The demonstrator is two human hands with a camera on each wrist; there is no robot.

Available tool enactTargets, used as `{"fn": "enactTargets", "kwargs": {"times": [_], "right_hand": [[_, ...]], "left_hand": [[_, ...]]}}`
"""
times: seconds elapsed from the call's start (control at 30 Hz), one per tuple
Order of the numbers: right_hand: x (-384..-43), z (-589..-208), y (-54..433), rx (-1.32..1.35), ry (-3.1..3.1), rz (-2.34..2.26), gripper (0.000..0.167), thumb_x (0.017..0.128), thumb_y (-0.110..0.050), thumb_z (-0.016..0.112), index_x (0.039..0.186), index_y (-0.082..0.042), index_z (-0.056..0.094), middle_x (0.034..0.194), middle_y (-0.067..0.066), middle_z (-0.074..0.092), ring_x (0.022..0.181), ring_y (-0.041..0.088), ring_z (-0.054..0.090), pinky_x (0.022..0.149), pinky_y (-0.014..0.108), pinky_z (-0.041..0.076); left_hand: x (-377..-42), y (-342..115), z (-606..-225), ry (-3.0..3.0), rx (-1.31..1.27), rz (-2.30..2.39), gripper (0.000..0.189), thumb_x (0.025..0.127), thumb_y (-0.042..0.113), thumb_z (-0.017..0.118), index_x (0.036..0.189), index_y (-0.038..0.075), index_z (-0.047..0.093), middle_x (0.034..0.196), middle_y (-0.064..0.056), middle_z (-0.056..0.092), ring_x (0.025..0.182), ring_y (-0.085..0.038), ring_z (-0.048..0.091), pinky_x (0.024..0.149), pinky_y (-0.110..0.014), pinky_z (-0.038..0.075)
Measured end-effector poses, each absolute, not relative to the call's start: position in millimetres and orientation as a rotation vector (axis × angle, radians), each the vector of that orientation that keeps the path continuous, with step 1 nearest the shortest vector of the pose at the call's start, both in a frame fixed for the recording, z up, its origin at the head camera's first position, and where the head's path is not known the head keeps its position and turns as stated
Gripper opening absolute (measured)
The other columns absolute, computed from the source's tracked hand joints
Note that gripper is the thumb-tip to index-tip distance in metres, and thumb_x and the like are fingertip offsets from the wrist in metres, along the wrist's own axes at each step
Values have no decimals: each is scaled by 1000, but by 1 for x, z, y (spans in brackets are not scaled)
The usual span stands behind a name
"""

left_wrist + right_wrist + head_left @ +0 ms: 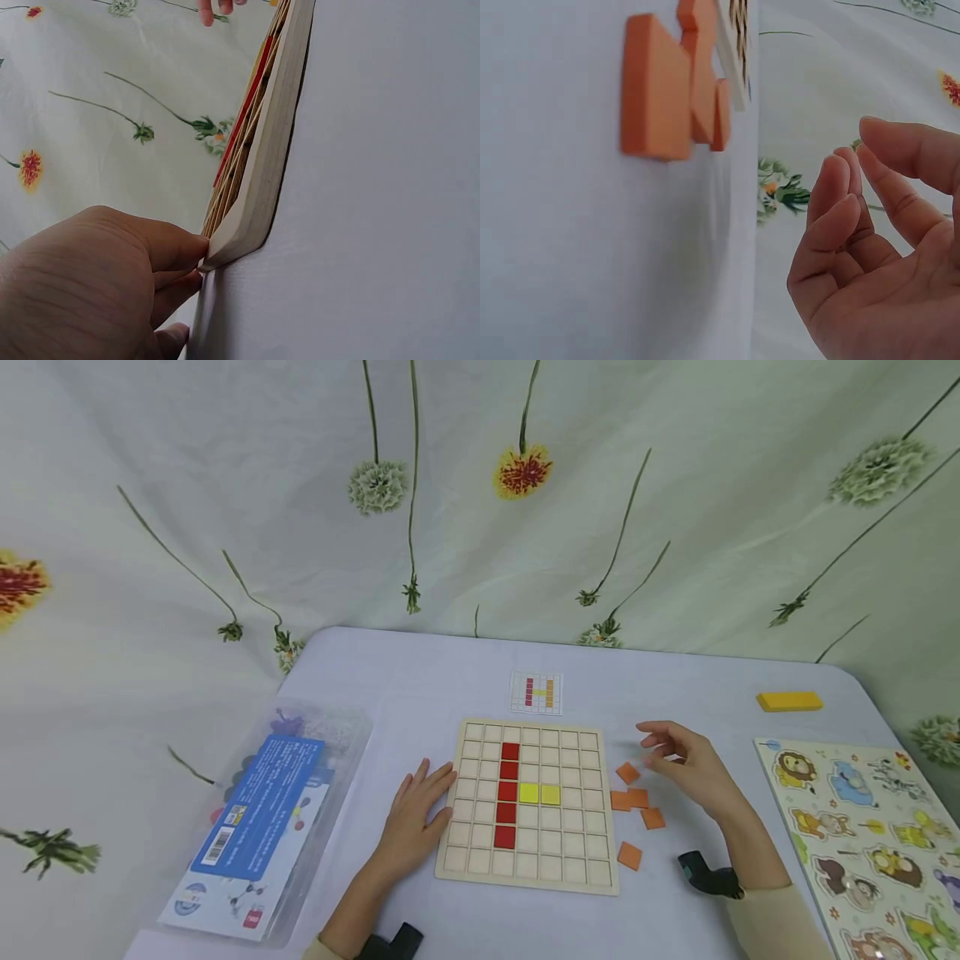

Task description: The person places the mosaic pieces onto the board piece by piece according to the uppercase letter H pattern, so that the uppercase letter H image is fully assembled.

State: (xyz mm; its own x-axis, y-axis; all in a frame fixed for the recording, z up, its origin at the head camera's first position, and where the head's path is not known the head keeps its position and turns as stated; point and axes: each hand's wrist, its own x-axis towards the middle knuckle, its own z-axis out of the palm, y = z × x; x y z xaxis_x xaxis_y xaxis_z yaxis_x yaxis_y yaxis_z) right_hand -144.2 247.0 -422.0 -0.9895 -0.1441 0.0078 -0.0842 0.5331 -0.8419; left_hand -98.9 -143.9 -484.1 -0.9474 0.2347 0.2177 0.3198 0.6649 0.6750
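Centrally, square wooden grid board (528, 817), red tile column (507, 791) pointing up-frame, left grip (412, 818) outstretched against board's edge, right grip (684, 765) loosely parted, empty.

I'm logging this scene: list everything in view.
grid board: one, pale, mid-table
red tiles: five, red, column on board
yellow tiles: two, yellow, beside red column
orange tiles: five, orange, right of board
pattern card: one, mostly white, beyond board
yellow block: one, yellow, far right
animal board: one, cream, right edge
package: one, blue and white, left side
table: one, white, underneath
floral cloth: one, pale, behind
wrist devices: two, black, wrists
sleeves: two, cream, forearms
left hand: one, at board's left edge
right hand: one, by orange tiles
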Motion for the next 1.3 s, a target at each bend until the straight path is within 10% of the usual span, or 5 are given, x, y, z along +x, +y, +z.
{"fn": "enactTargets", "kwargs": {"times": [1.3], "right_hand": [[-147,-457,247,-257,2796,-1183,29,85,2,67,114,-5,69,98,8,62,82,16,49,66,21,43]], "left_hand": [[-98,-142,-483,-2731,-449,-1177,49,85,-1,62,134,-3,55,145,-18,51,144,-46,27,115,-62,14]]}}
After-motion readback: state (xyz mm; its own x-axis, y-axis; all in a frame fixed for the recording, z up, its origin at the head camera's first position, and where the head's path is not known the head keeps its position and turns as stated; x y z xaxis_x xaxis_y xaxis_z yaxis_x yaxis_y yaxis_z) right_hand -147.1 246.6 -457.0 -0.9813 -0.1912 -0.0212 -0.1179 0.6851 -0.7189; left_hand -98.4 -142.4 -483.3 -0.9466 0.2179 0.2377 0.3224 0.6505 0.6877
